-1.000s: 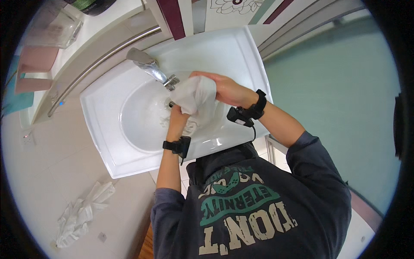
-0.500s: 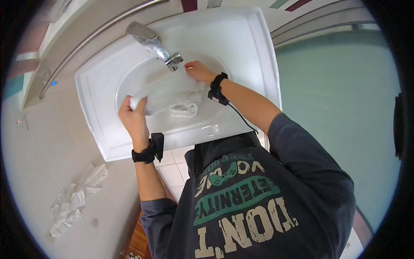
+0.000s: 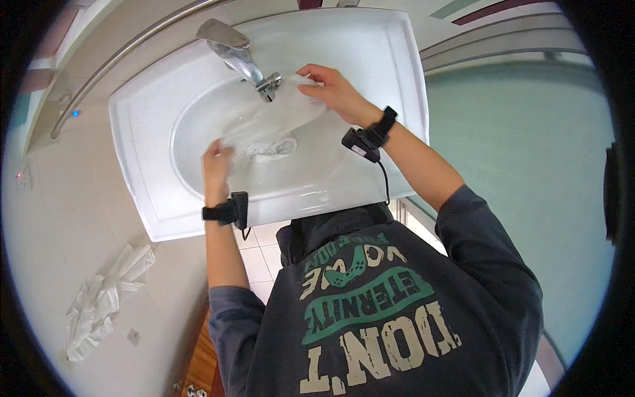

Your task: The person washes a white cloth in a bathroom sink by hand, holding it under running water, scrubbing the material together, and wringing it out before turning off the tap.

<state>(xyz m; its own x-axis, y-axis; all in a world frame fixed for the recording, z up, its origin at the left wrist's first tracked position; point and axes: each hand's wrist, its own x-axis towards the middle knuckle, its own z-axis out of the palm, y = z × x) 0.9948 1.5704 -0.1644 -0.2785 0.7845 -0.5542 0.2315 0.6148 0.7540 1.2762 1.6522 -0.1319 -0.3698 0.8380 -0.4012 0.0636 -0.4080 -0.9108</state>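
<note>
A thin, see-through white sheet (image 3: pixel 268 124), cloth or plastic I cannot tell, is stretched between my hands inside the white sink (image 3: pixel 317 177). Its lower part hangs in a crumpled white bunch (image 3: pixel 272 149) over the basin. My right hand (image 3: pixel 338 94) pinches one corner between thumb and fingers, just right of the spout. At the basin's left side, my left hand (image 3: pixel 217 167) is closed on the other end; its fingertips are slightly blurred. The chrome faucet (image 3: pixel 239 56) reaches over the sheet's far edge. Whether water runs from it I cannot tell.
A metal rail (image 3: pixel 126 51) runs along the wall at the far left. Crumpled white material (image 3: pixel 109 298) hangs low on the tiled wall at left. Frosted glass (image 3: pixel 509 145) stands on the right. Both wrists wear black strapped devices, with a cable trailing from the right one.
My right hand has moved up and right, pulling the sheet's corner away from the faucet. My left hand has shifted slightly right. The crumpled bunch has moved up and left.
</note>
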